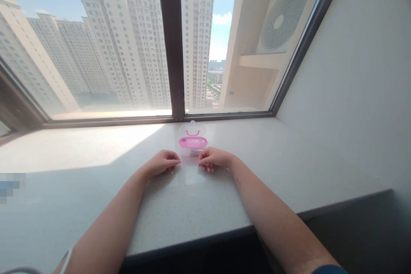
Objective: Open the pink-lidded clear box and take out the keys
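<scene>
A small clear plastic box [185,152] stands on the white sill, its transparent lid [192,127] raised at the back with a pink handle on it. In its top sits a pink tray [192,142] with small round items at its ends. Something dark shows through the box's front wall. My left hand [162,162] is just left of the box, thumb and fingers pinched together. Close to the box's front right corner, my right hand [214,158] is pinched too, its other fingers curled. Anything between either set of fingertips is too small to make out.
The pale stone sill [289,158] runs up to a window with a dark frame [170,43]. A white wall [359,77] bounds it on the right. The sill's dark front edge [192,244] is near me. Sunlight falls on its left part.
</scene>
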